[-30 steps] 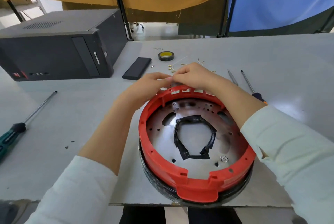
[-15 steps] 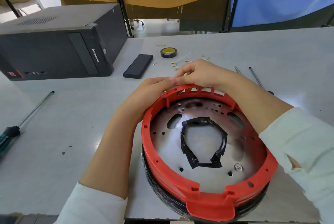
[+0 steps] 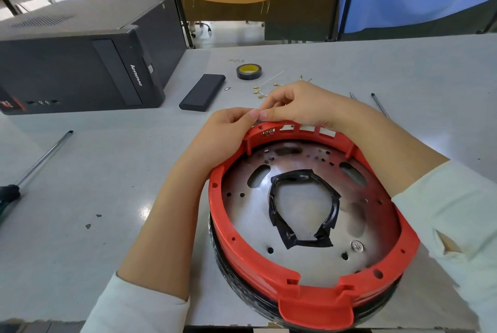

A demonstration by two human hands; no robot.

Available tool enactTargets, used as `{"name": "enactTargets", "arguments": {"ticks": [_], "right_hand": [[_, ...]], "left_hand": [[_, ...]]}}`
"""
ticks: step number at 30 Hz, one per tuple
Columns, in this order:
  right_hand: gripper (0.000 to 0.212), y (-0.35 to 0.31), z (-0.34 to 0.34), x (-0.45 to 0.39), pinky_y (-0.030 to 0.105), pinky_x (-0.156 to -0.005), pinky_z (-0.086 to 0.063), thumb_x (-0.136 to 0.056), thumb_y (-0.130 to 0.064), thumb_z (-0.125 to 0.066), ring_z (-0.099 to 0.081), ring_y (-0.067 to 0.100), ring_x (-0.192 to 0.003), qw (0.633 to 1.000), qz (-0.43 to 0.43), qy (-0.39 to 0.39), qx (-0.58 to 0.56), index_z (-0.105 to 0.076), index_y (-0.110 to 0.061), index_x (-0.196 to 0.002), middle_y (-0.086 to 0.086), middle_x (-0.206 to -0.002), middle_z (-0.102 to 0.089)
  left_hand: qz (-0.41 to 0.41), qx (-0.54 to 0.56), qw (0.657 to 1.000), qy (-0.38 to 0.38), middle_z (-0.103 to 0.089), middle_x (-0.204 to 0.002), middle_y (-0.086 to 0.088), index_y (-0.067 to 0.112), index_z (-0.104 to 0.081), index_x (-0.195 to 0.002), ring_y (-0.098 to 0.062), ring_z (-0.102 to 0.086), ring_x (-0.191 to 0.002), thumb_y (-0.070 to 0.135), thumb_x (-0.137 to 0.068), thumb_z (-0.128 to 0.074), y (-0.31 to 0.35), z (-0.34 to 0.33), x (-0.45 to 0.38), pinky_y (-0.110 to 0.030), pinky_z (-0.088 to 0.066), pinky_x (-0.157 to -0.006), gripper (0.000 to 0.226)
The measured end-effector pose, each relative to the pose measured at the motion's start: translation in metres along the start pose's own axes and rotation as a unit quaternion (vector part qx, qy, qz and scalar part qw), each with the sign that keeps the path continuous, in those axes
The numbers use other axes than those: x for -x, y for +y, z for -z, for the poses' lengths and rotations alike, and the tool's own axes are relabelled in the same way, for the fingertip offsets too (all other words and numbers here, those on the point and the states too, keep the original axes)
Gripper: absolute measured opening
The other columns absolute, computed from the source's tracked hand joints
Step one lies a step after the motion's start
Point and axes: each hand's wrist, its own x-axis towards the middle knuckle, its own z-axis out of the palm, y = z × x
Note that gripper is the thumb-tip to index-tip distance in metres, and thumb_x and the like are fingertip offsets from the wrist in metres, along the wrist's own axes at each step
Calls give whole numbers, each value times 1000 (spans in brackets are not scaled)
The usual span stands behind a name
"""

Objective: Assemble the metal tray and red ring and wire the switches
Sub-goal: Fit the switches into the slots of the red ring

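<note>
The red ring [image 3: 228, 235] sits on the round metal tray [image 3: 304, 214], which has a black-taped cutout in its middle. Both stand at the table's near edge. My left hand [image 3: 228, 128] and my right hand [image 3: 298, 106] meet at the ring's far rim. Their fingertips pinch a small part at the rim's top, too small to identify. Small brass terminals show in the rim slot [image 3: 267, 132] just below the fingers. Several loose brass wire terminals [image 3: 259, 90] lie beyond the hands.
A black computer case [image 3: 80, 63] stands at the far left. A black flat box [image 3: 203, 92] and a tape roll [image 3: 249, 71] lie behind the ring. A screwdriver [image 3: 35, 163] lies at the left, two thin tool shafts [image 3: 377, 102] at the right.
The view has shifted closer, so the ring sits lower right in frame. Both hands stay at the far rim, fingertips drawn closer together.
</note>
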Motion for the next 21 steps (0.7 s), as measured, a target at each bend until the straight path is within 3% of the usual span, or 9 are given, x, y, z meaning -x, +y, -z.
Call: {"name": "enactTargets", "arguments": {"ticks": [5,11,14,18,21], "right_hand": [[18,-1,0,1,29,-85,-50,-90,-36,-63,-63,10,-86,1000,-2,-5,15,-73,-23,-96,4,-96,-71],[16,0,2,1,31,-95,-47,-95,-29,-56,-63,10,-97,1000,-8,4,27,-72,-28,-98,-6,-99,-71],[17,2,3,1,28,-91,-48,-93,-33,-58,-64,9,-95,1000,-10,17,17,-73,-27,-97,-5,-96,-72],[16,3,4,1,23,-84,-46,-92,-38,-59,-63,4,-91,1000,-13,10,9,-73,-30,-94,-10,-93,-71],[17,3,4,2,30,-91,-48,-89,-41,-61,-63,11,-98,1000,-14,-12,17,-72,-30,-95,-5,-98,-71]], "left_hand": [[31,-29,999,25,-65,-64,11,22,-74,-85,7,-53,-49,47,-96,-49,-2,0,-2,-2,-37,-46,37],[29,-43,998,23,-73,-101,-5,29,-71,-89,-7,-59,-77,44,-100,-42,-1,-1,-1,-11,-40,-67,35],[28,-42,999,14,-72,-100,-2,29,-69,-94,-3,-58,-76,41,-101,-42,0,-1,-1,-2,-40,-61,30],[34,-45,998,13,-71,-98,4,27,-69,-100,-5,-60,-84,42,-101,-43,-1,-1,-3,-9,-38,-69,30],[33,-54,998,14,-69,-94,10,26,-70,-103,4,-57,-78,42,-101,-42,-1,-1,-3,-6,-37,-64,33]]}}
